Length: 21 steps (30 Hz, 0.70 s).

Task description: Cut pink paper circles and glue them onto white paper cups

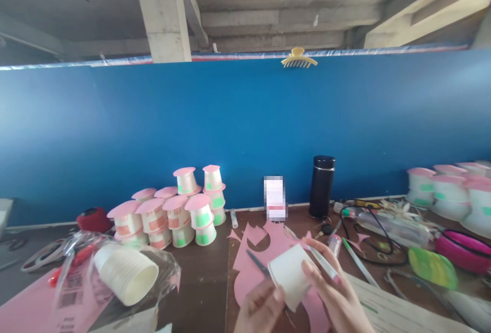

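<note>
A plain white paper cup [288,274] is tilted on its side between my two hands. My left hand [261,303] pinches its lower left edge with thumb and fingers. At the cup's right side, the fingers of my right hand [333,286] are closed on it, and a white marker with a pinkish end [325,265] lies across them. Beneath the cup, cut pink paper [245,261] is spread on the brown table. A pair of scissors [258,261] rests on the paper, partly hidden by the cup.
Cups with pink paper tops [201,218] stand stacked at left; more stacks [449,195] are at far right. A sleeve of nested cups [123,271] lies at left. A black flask [322,187] stands by the blue partition [238,118]. Cables and a clear bottle [395,225] clutter the right.
</note>
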Available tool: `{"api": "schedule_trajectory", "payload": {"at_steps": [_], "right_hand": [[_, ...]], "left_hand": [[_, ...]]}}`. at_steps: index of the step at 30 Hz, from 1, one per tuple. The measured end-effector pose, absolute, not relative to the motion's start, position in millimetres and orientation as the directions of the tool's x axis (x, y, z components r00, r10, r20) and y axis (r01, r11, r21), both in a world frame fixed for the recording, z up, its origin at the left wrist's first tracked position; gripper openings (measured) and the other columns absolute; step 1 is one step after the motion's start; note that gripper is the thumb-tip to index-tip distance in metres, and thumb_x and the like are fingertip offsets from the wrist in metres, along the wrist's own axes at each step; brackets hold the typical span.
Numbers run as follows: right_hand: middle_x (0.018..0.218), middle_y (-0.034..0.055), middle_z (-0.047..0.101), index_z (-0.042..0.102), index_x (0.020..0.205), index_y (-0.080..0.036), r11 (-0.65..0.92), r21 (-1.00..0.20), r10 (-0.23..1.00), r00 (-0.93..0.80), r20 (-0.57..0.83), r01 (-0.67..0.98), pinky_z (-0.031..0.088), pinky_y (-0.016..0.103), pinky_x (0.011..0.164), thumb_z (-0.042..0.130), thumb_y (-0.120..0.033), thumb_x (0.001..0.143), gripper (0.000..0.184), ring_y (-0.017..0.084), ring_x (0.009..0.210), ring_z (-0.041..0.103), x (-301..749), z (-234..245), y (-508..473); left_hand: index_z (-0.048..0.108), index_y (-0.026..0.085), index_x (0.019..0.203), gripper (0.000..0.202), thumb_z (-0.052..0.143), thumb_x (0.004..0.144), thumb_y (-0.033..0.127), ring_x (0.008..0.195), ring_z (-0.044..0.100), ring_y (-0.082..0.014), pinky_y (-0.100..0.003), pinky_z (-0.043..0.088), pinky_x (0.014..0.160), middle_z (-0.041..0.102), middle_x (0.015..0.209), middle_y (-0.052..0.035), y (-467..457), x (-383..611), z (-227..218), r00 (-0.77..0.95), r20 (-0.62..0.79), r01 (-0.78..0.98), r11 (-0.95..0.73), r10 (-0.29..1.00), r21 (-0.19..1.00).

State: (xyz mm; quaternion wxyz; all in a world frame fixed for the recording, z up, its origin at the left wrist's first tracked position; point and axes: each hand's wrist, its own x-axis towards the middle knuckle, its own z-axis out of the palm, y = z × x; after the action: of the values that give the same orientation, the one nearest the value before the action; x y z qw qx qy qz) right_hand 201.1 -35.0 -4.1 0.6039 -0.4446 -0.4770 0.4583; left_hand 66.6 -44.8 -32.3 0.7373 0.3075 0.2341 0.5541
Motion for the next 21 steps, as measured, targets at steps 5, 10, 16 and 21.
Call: {"api": "schedule_trajectory", "payload": {"at_steps": [5, 10, 16, 21], "right_hand": [[0.092, 0.0018, 0.068, 0.055, 0.114, -0.030, 0.215, -0.976, 0.975, 0.057, 0.213, -0.031, 0.055, 0.025, 0.066, 0.065, -0.052, 0.076, 0.045, 0.020, 0.077, 0.065, 200.9, -1.4, -42.9], [0.087, 0.0035, 0.070, 0.057, 0.115, -0.031, 0.263, -0.963, 0.965, 0.018, 0.263, -0.055, 0.056, 0.026, 0.060, 0.060, -0.055, 0.078, 0.045, 0.022, 0.075, 0.068, 194.3, -5.3, -48.3], [0.116, 0.0074, 0.064, 0.049, 0.125, -0.030, 0.463, -0.849, 0.826, 0.224, 0.517, 0.253, 0.054, 0.031, 0.082, 0.051, -0.044, 0.090, 0.038, 0.024, 0.101, 0.063, 208.4, -9.4, -36.0], [0.088, 0.0061, 0.069, 0.052, 0.128, -0.033, 0.652, -0.690, 0.713, 0.058, 0.699, 0.314, 0.056, 0.033, 0.064, 0.034, -0.057, 0.092, 0.046, 0.023, 0.071, 0.067, 212.6, -19.6, -39.7]], "left_hand": [[0.071, 0.010, 0.094, 0.054, 0.068, 0.070, 0.058, 0.051, 0.052, -0.0133, -0.022, 0.040, 0.049, 0.061, 0.060, -0.0050, -39.2, 46.4, -24.8, 0.481, -0.196, -0.694, 0.508, 0.854, 0.510], [0.067, 0.013, 0.105, 0.044, 0.068, 0.070, 0.039, 0.078, 0.066, -0.0279, -0.033, 0.049, 0.065, 0.071, 0.084, -0.0136, -45.1, 47.0, -31.7, 0.519, -0.181, -0.721, 0.542, 0.835, 0.431], [0.063, 0.008, 0.096, 0.027, 0.072, 0.074, 0.018, 0.075, 0.067, -0.0191, -0.024, 0.050, 0.062, 0.071, 0.086, -0.0120, -30.4, 37.3, -39.4, 0.309, -0.283, -0.850, 0.397, 0.908, 0.346], [0.061, 0.013, 0.079, 0.015, 0.069, 0.073, 0.002, 0.066, 0.065, -0.0124, -0.023, 0.054, 0.068, 0.068, 0.076, -0.0041, -23.3, 36.5, -40.4, 0.095, -0.337, -0.912, 0.217, 0.937, 0.347]]}}
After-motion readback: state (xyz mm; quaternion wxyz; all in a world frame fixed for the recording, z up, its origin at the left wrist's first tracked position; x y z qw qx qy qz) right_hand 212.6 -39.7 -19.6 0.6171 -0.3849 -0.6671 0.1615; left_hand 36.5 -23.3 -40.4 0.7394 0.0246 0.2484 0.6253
